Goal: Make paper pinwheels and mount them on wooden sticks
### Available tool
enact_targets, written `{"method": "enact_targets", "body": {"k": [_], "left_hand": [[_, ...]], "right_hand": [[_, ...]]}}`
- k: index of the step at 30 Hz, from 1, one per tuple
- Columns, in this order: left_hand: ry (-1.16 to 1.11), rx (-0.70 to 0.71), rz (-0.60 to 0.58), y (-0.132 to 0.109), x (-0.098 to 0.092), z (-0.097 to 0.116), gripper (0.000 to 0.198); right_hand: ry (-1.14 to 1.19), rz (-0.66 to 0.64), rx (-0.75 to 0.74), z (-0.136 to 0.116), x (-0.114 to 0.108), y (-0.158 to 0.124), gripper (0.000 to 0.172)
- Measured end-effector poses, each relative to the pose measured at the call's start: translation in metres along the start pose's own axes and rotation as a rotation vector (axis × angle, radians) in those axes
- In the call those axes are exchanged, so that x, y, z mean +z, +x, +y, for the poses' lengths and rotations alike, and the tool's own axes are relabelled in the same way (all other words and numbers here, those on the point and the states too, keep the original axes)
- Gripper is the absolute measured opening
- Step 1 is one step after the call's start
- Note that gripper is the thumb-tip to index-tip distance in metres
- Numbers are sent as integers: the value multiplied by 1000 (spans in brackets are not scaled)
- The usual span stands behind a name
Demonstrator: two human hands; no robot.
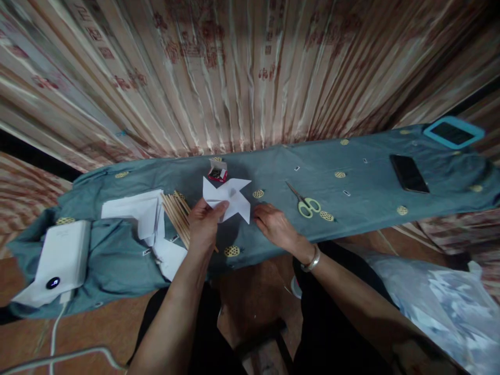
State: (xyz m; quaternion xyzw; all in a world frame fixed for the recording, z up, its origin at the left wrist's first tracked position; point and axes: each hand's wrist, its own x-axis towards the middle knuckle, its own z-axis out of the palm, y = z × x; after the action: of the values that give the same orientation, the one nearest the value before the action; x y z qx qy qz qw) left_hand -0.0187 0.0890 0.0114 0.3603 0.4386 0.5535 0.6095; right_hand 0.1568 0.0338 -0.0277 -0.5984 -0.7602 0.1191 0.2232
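Observation:
My left hand (203, 223) pinches a white paper pinwheel (239, 199) near its centre, thumb on top. The pinwheel is held up over the cloth, its folded points spread. Just right of it, apart from the paper, is my right hand (276, 227), fingers curled together; whatever they may hold is hidden. Behind the pinwheel stands a small open box (217, 172) with small dark items inside. A bundle of thin wooden sticks (176, 214) lies left of my left hand, partly behind it. Scissors with light green handles (305, 205) lie to the right of my right hand.
White paper sheets (130, 206) and a white power bank (64, 255) with a cable lie on the left of the green cloth (269, 166). A black phone (409, 173) and a blue-framed device (453, 132) lie at right. A plastic bag (441, 302) sits below right.

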Motion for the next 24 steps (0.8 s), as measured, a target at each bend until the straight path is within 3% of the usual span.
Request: {"method": "enact_targets", "body": {"k": [5, 11, 17, 24], "left_hand": [[-1, 18, -47, -2, 1, -3, 32], [23, 17, -83, -8, 4, -7, 28], [105, 24, -148, -22, 9, -6, 28], [202, 84, -206, -30, 12, -5, 27]], "right_hand": [[102, 34, -18, 5, -7, -7, 19], [541, 354, 99, -13, -41, -13, 3], [641, 328, 97, -45, -51, -13, 5], [628, 330, 101, -43, -43, -9, 5]]}}
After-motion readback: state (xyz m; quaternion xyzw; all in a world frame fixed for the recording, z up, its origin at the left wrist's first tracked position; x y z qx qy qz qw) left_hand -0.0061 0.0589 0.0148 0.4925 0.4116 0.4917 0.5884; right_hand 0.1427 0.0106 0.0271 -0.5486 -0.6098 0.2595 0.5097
